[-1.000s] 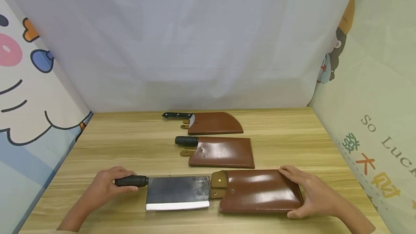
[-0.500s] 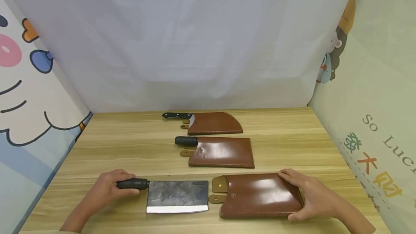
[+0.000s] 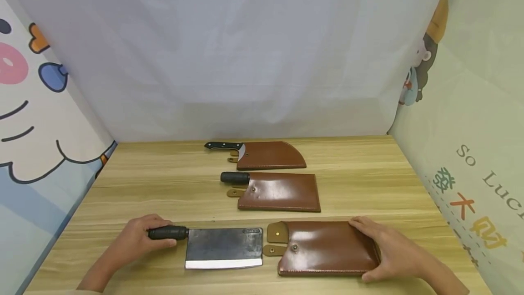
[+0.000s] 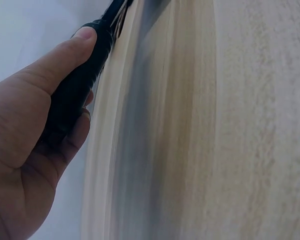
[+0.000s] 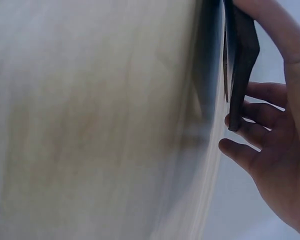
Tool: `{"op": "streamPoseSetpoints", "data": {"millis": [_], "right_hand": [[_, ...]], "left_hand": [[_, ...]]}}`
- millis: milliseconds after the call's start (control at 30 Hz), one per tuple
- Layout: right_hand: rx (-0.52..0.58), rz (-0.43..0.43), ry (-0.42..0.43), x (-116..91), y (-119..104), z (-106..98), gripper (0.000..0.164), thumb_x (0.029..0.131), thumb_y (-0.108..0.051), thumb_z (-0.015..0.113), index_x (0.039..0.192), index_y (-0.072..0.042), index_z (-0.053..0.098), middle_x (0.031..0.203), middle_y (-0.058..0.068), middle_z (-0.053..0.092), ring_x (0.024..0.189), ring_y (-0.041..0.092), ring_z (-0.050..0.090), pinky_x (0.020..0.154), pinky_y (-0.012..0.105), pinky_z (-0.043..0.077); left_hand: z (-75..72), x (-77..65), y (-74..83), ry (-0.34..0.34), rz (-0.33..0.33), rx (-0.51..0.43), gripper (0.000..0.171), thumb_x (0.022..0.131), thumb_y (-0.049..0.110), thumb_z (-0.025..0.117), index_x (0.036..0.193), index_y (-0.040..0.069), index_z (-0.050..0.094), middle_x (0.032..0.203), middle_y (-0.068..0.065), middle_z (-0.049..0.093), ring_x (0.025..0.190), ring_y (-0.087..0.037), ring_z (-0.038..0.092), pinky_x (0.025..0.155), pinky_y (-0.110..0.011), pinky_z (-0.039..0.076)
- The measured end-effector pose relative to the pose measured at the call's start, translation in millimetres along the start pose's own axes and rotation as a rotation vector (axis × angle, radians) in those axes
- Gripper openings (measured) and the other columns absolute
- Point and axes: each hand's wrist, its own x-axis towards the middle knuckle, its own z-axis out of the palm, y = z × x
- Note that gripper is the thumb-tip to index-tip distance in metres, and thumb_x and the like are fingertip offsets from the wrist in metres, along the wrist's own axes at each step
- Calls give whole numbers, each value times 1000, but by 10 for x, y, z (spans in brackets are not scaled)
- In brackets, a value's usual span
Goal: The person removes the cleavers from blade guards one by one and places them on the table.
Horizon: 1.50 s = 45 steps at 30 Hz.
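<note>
A cleaver (image 3: 224, 246) with a dark blade and bright cutting edge lies near the front of the table. My left hand (image 3: 137, 242) grips its black handle (image 4: 72, 92), thumb along the top in the left wrist view. To the right is a brown leather knife sheath (image 3: 327, 247), its tan snap straps (image 3: 275, 250) pointing at the blade tip and almost touching it. My right hand (image 3: 386, 249) holds the sheath's right end between thumb and fingers. The right wrist view shows the sheath edge (image 5: 245, 65) dark, with the right hand (image 5: 285, 135) around it.
Behind lie two more knives in brown sheaths: a cleaver (image 3: 282, 192) with a black round handle, and a curved-blade knife (image 3: 272, 155) with a riveted handle. The wooden table (image 3: 163, 185) ends at a white cloth backdrop (image 3: 254, 58), with printed cloths at both sides.
The cleaver and the sheath have shifted slightly toward the front edge with both hands. The sheath now lies straighter. Both sheathed knives behind have not moved.
</note>
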Motion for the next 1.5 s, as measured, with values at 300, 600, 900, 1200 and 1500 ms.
{"op": "streamPoseSetpoints", "data": {"millis": [300,600,900,1200,1500], "right_hand": [[5,28,-41,3,22,49,124,61,-80,80,153,-6,43,152,19,49,135,43,50,99,62,46],[3,35,-74,21,-6,30,130,57,-83,78,153,-3,42,156,20,44,141,44,43,101,63,44],[12,17,-72,46,-22,-57,118,67,-78,77,152,-3,46,156,24,43,137,44,48,97,61,48],[-42,-50,38,199,-34,-225,99,80,-64,78,148,1,49,151,19,51,132,39,55,97,58,49],[-38,-11,75,456,-126,-375,88,85,-54,79,151,-3,49,152,18,51,134,40,53,101,58,47]], "left_hand": [[46,18,-40,-6,-2,32,40,78,48,87,107,22,78,100,9,69,84,-5,57,70,-26,48],[38,32,-74,-50,-35,58,45,78,55,84,109,24,78,100,12,68,86,-7,55,71,-27,46],[17,52,-64,-139,-21,79,53,80,58,81,115,19,77,106,8,72,91,-9,60,75,-30,49],[-52,175,118,-120,-24,80,56,87,58,75,122,15,74,113,6,73,101,-20,66,83,-42,54],[53,484,402,-21,27,99,62,92,55,72,136,11,66,131,-8,68,114,-31,65,89,-50,54]]}}
